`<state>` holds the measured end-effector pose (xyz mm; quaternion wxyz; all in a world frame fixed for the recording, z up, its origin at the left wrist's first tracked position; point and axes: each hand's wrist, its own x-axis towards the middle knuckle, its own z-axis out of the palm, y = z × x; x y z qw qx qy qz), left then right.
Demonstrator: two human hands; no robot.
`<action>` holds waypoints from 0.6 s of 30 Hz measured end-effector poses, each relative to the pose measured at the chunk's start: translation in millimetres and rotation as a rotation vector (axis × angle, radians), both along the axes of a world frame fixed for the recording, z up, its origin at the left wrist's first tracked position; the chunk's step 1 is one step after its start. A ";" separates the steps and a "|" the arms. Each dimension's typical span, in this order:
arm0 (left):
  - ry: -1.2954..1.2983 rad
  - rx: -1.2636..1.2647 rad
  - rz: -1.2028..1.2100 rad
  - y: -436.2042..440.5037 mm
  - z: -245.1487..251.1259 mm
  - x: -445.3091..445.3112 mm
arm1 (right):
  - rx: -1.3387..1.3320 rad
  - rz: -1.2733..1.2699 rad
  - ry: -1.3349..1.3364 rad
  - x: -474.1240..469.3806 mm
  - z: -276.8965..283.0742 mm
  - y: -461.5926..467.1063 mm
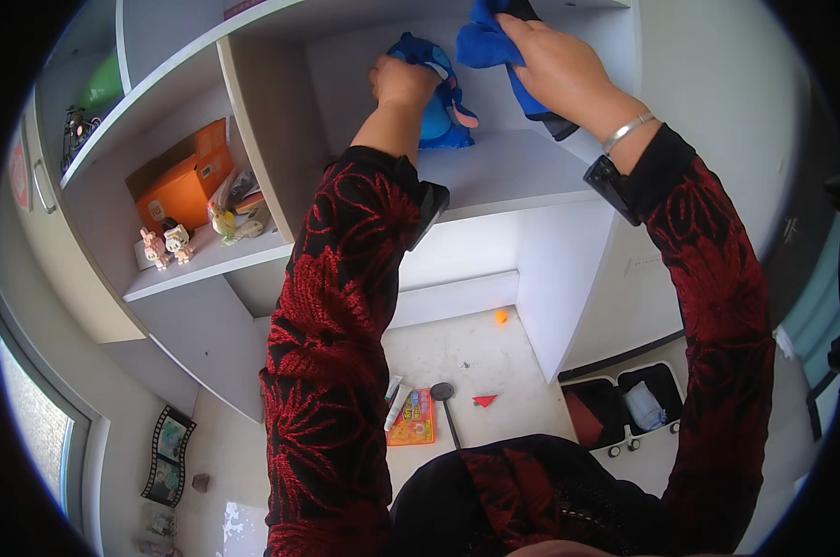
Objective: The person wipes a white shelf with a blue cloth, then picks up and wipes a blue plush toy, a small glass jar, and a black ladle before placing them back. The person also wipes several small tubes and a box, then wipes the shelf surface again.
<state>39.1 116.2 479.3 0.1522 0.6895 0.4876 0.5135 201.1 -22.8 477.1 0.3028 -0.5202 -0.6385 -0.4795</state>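
Note:
My left hand (404, 82) grips the upper part of a blue plush toy (437, 115) with pink-lined ears. The toy sits upright on a grey-white shelf (510, 167), its head partly covered by my fingers. To the right and a little higher, my right hand (555, 66) holds a blue cloth (486, 45) with dark parts, bunched up and hanging below the palm. The cloth and the toy are apart. A silver bangle (627, 132) circles my right wrist, and a black device sits at each sleeve cuff.
An upright divider (256, 139) bounds the shelf on the left. Beyond it stand an orange box (179, 184) and small figurines (165, 247). Below on the floor lie an orange ball (501, 317), a black-headed stick (444, 400), a red scrap (486, 400) and an open suitcase (629, 438).

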 end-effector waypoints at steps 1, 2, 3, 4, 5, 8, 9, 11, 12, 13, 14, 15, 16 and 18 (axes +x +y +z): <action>0.060 -0.033 0.030 13.2 6.2 3.8 | -0.031 -0.030 -0.034 -0.6 6.7 13.8; 0.122 -0.065 0.062 24.6 13.2 6.7 | -0.091 -0.062 -0.002 -1.0 12.4 26.4; 0.247 -0.043 0.069 33.5 22.6 8.9 | -0.145 -0.080 0.022 -1.0 16.6 37.5; 0.374 -0.023 0.077 42.2 31.8 9.1 | -0.191 -0.093 0.045 -2.0 20.2 48.6; 0.479 -0.036 0.071 50.0 37.4 10.2 | -0.219 -0.117 0.045 -3.0 22.9 59.0; 0.440 -0.068 0.096 74.0 48.7 12.1 | -0.240 -0.122 0.025 -4.2 31.1 85.8; 0.268 -0.122 0.084 81.3 47.4 12.7 | -0.216 -0.125 0.046 -4.7 34.7 93.3; 0.481 -0.032 0.216 91.9 40.0 21.0 | -0.183 -0.102 0.073 -6.9 42.4 105.9; 0.547 -0.008 0.210 94.3 36.7 21.8 | -0.149 0.034 0.175 -1.4 46.6 106.3; 0.459 -0.048 0.229 94.2 34.0 22.9 | -0.162 0.074 0.196 -5.9 47.2 112.7; 0.321 -0.110 0.169 92.2 27.3 21.2 | -0.175 0.114 0.216 -6.2 49.5 115.7; 0.203 -0.192 0.125 88.2 25.4 21.5 | -0.187 0.152 0.237 -8.2 50.4 120.2; 0.205 -0.172 0.143 82.4 23.0 21.2 | -0.197 0.181 0.265 -9.6 51.8 124.1; 0.175 -0.160 0.183 69.1 15.9 19.0 | -0.224 0.201 0.256 -10.8 55.2 132.4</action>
